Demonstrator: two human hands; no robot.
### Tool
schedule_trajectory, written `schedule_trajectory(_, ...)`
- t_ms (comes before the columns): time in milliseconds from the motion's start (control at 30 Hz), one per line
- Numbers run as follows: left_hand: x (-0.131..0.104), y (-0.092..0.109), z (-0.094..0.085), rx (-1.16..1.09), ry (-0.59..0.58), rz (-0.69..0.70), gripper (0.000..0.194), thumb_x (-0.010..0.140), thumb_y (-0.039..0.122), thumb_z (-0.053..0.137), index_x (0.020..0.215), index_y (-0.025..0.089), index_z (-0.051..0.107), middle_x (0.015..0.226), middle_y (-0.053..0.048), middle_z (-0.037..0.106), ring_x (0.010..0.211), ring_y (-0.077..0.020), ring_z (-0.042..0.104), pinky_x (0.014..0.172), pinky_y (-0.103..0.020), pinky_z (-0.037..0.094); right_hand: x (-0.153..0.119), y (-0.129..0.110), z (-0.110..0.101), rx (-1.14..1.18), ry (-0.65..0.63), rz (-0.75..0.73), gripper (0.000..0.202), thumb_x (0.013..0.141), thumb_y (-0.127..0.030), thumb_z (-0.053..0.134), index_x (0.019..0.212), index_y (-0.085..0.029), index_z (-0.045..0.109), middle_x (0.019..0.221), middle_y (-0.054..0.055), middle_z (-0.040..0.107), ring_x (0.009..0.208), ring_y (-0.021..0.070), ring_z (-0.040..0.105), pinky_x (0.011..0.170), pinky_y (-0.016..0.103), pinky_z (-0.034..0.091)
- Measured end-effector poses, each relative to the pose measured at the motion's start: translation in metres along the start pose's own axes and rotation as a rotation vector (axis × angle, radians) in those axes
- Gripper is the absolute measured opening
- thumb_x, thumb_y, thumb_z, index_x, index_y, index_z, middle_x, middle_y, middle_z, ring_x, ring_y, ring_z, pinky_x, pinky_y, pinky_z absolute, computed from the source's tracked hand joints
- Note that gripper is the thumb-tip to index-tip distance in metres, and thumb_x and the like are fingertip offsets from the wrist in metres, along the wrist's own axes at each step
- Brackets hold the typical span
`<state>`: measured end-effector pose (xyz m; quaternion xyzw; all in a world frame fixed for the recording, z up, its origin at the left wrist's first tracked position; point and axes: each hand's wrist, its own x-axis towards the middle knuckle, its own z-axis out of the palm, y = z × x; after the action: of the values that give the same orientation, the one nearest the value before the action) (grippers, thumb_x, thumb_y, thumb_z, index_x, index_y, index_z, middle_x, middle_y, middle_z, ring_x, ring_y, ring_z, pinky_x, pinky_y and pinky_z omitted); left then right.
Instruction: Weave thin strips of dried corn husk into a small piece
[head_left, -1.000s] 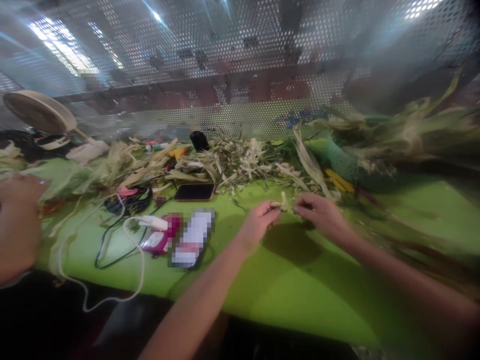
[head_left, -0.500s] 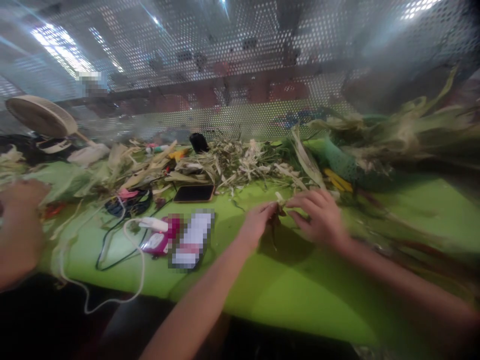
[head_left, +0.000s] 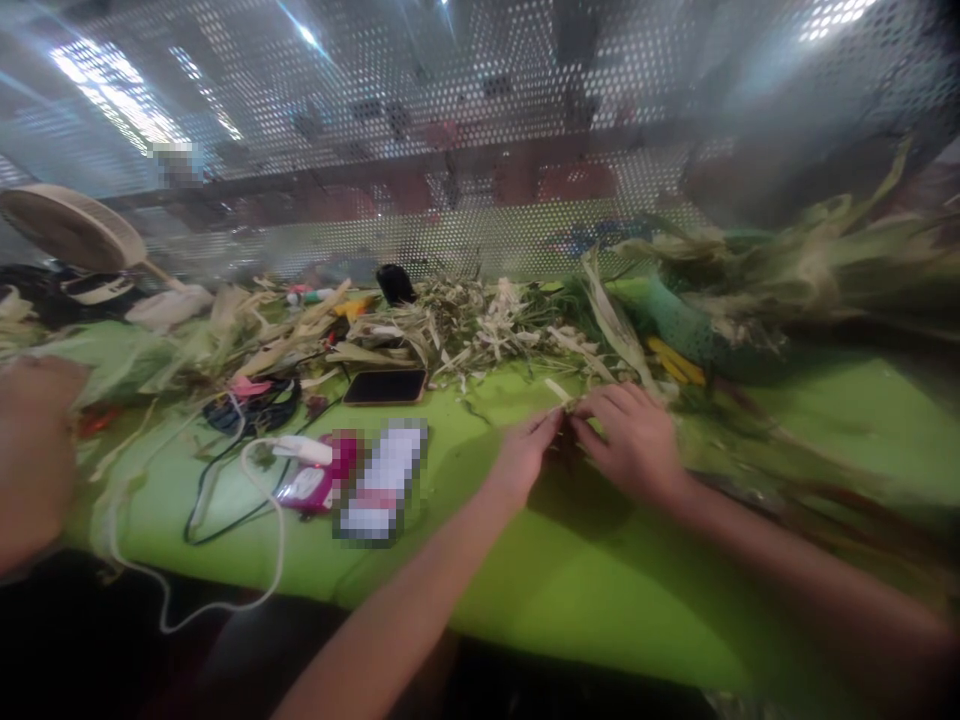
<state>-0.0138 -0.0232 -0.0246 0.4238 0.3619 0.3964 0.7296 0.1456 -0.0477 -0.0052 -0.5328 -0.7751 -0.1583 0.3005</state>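
Observation:
Over the green tabletop [head_left: 637, 620] my two hands meet at a small, pale strip of corn husk [head_left: 556, 391], whose upper end sticks up between them. My left hand [head_left: 527, 452] pinches the piece from the left. From the right, my right hand [head_left: 631, 436] reaches in with thumb and fingers closed at the same spot. The lower part of the piece is hidden by fingers and shadow. Just behind lies a heap of dried husk scraps [head_left: 499, 325].
Left of my arm lie a phone with a lit screen [head_left: 384, 480], a dark phone [head_left: 385, 387], a magenta box with a white plug [head_left: 319, 485], and a white cable [head_left: 281, 560]. A co-worker's hand [head_left: 37, 440] is at far left. A green basket [head_left: 679, 315] holds husks.
My right hand has come in leftward and closed on the husk piece beside my left hand. The pale end now sticks up farther left. The view has shifted slightly.

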Motion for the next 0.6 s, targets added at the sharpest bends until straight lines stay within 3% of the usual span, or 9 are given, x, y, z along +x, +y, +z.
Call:
schedule_trajectory(267,0.001,-0.003,-0.002,0.172,0.082,0.128,0.037,0.084,0.046,0.063,0.066,0.017,0.051,0.06,0.004,0.038,0.057,-0.0085,0.035,0.056,-0.025,0.027,0.003,-0.001,0.005,0.021,-0.07,-0.029,0.014,0.087,-0.017,0.052,0.074,-0.019,0.059,0.076,0.007,0.059,0.075,0.0225,0.051,0.068,0.035,0.036)
schedule_trajectory(433,0.0,0.003,0.0,0.098,0.136,0.093,0.037,0.08,0.047,0.066,0.068,0.017,0.049,0.06,0.005,0.033,0.055,-0.0079,0.029,0.054,-0.025,0.022,0.005,-0.003,0.003,0.031,-0.026,-0.08,0.015,0.084,-0.014,0.051,0.071,-0.021,0.055,0.072,0.006,0.055,0.072,0.0223,0.048,0.067,0.035,0.035)
schedule_trajectory(600,-0.001,0.007,-0.001,0.137,0.083,0.105,0.037,0.083,0.047,0.063,0.067,0.018,0.046,0.059,0.006,0.031,0.054,-0.008,0.028,0.054,-0.025,0.023,0.004,0.003,0.001,0.121,-0.038,-0.07,0.014,0.087,-0.015,0.052,0.075,-0.021,0.056,0.075,0.006,0.059,0.076,0.0219,0.051,0.069,0.034,0.038)
